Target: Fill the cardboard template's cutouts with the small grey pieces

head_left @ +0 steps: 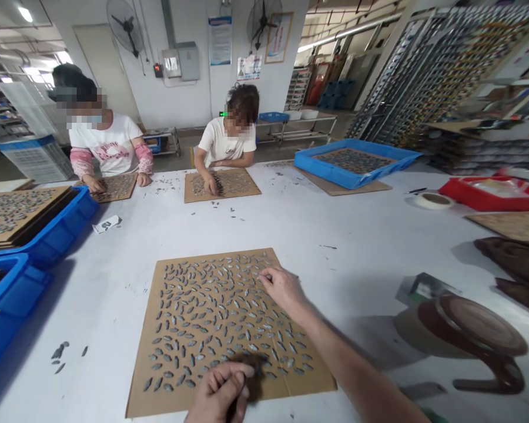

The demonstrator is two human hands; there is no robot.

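A square brown cardboard sheet lies in front of me on the white table, covered with rows of small grey leaf-shaped pieces. Over the sheet's upper right part, my right hand pinches thumb and forefinger together at a small grey leaf-shaped piece. My left hand is low over the sheet's near edge, its fingers curled and thumb pressed to the forefinger. Dark shadow beneath hides what those fingers hold, if anything. Several loose grey pieces are scattered on the table to the left.
Blue trays with stacked piece-covered sheets stand left. Two people work at similar sheets across the table. Another blue tray is at the far right. Nearer right are a lidded mug, a tape roll and a red tray.
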